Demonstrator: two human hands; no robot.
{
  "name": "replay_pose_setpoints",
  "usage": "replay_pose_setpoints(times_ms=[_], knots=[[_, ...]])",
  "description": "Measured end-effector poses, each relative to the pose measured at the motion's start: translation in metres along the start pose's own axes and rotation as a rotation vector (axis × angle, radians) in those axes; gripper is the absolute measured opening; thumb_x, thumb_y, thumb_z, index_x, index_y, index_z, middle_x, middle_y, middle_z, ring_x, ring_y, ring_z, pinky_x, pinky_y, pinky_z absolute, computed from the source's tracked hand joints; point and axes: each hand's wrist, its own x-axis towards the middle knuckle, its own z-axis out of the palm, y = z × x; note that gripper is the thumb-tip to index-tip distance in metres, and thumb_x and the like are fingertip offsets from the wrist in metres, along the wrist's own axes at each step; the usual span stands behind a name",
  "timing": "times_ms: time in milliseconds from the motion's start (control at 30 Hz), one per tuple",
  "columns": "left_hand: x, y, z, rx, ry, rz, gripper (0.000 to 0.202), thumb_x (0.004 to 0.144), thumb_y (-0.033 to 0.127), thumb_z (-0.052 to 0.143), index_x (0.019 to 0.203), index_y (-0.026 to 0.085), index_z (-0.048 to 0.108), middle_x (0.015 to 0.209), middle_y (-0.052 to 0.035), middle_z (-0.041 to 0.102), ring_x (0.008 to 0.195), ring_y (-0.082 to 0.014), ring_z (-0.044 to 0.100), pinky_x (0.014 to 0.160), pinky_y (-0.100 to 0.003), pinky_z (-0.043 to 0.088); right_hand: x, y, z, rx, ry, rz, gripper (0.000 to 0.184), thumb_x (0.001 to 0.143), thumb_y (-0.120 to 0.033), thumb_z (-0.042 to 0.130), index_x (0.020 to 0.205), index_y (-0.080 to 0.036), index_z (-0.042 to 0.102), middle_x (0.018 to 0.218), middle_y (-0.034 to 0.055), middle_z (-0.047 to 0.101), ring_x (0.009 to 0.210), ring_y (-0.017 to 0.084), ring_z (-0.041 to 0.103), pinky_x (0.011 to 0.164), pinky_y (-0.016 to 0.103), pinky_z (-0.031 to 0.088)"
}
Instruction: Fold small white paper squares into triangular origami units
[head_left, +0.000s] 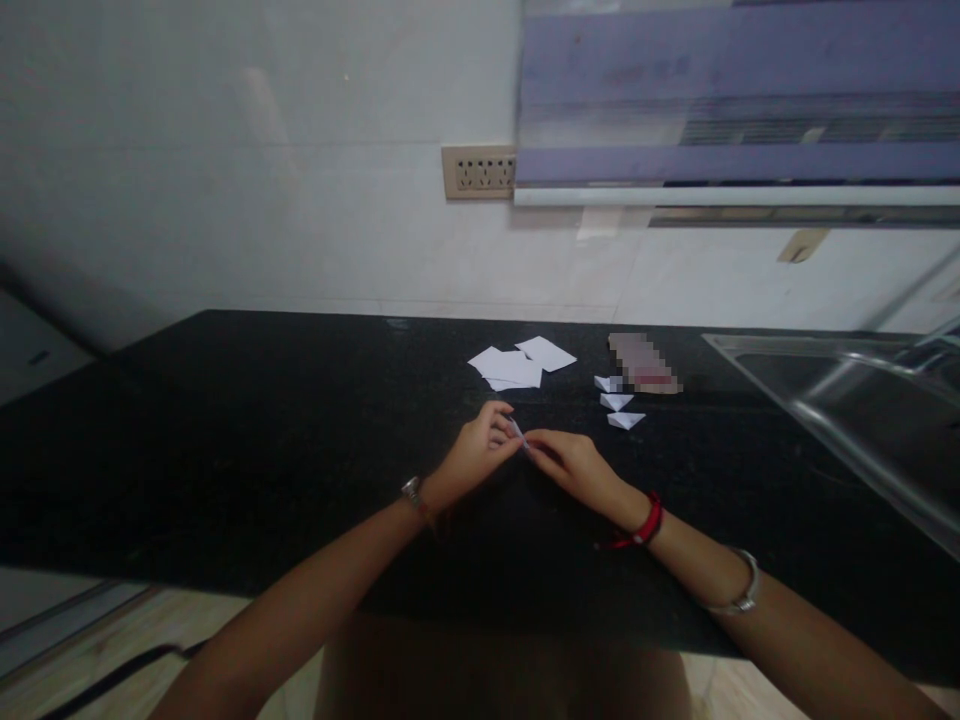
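My left hand and my right hand meet over the black countertop, fingertips pinched together on a small folded piece of white paper. Most of that paper is hidden by the fingers. Just beyond the hands lies a loose pile of flat white paper squares. To the right of the pile sit three small folded white paper triangles in a short column. A watch is on my left wrist, a red band and a metal bangle on my right arm.
A blurred-out flat object lies behind the triangles. A steel sink is set into the counter at the right. A wall socket and a hood or shelf are on the white tiled wall.
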Motion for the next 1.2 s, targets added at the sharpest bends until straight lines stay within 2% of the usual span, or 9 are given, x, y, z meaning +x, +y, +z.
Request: replay_pose_setpoints(times_ms=[300, 533, 733, 900, 1033, 1200], knots=[[0.000, 0.004, 0.008, -0.106, 0.063, -0.061, 0.043, 0.067, 0.015, 0.057, 0.103, 0.018, 0.034, 0.078, 0.0014, 0.050, 0.065, -0.0077, 0.057, 0.061, -0.020, 0.046, 0.000, -0.004, 0.001, -0.017, 0.007, 0.062, 0.019, 0.080, -0.016, 0.042, 0.095, -0.016, 0.054, 0.079, 0.0038, 0.062, 0.069, 0.013, 0.058, 0.063, 0.022, 0.041], [-0.003, 0.012, 0.010, 0.118, 0.129, 0.004, 0.043, 0.067, 0.006, 0.049, 0.107, 0.018, 0.037, 0.083, -0.0012, 0.054, 0.066, -0.0076, 0.056, 0.055, -0.017, 0.045, 0.002, -0.009, 0.002, -0.034, 0.095, 0.109, 0.021, 0.077, -0.012, 0.042, 0.094, -0.017, 0.053, 0.077, 0.0038, 0.061, 0.068, 0.013, 0.057, 0.062, 0.022, 0.040], [-0.004, 0.015, 0.011, 0.148, 0.191, -0.004, 0.032, 0.068, 0.011, 0.051, 0.097, 0.017, 0.040, 0.084, -0.0022, 0.055, 0.061, -0.0073, 0.056, 0.052, -0.017, 0.045, 0.001, -0.008, 0.002, 0.061, 0.149, 0.165, 0.024, 0.078, -0.012, 0.039, 0.097, -0.016, 0.053, 0.075, 0.0028, 0.061, 0.066, 0.013, 0.057, 0.062, 0.022, 0.042], [-0.003, 0.012, 0.014, 0.066, 0.142, -0.067, 0.025, 0.068, 0.019, 0.054, 0.088, 0.016, 0.040, 0.077, -0.0005, 0.053, 0.058, -0.0081, 0.056, 0.050, -0.018, 0.045, 0.001, -0.008, 0.004, 0.103, 0.143, 0.163, 0.021, 0.079, -0.016, 0.041, 0.098, -0.017, 0.050, 0.074, 0.0020, 0.061, 0.065, 0.012, 0.057, 0.061, 0.022, 0.042], [-0.004, 0.013, 0.013, 0.123, 0.073, -0.030, 0.014, 0.069, 0.017, 0.052, 0.079, 0.016, 0.043, 0.066, 0.0022, 0.051, 0.057, -0.0084, 0.054, 0.051, -0.018, 0.044, 0.001, -0.007, 0.005, 0.087, 0.124, 0.152, 0.018, 0.078, -0.020, 0.046, 0.096, -0.017, 0.048, 0.072, 0.0012, 0.061, 0.065, 0.013, 0.057, 0.061, 0.022, 0.042], [-0.005, 0.021, 0.010, 0.342, 0.123, 0.101, 0.007, 0.069, 0.013, 0.049, 0.075, 0.016, 0.048, 0.067, 0.0015, 0.051, 0.060, -0.0085, 0.050, 0.055, -0.019, 0.042, 0.000, -0.006, 0.002, -0.009, 0.160, 0.125, 0.018, 0.078, -0.017, 0.044, 0.094, -0.016, 0.052, 0.078, 0.0038, 0.061, 0.068, 0.014, 0.057, 0.063, 0.023, 0.042]])
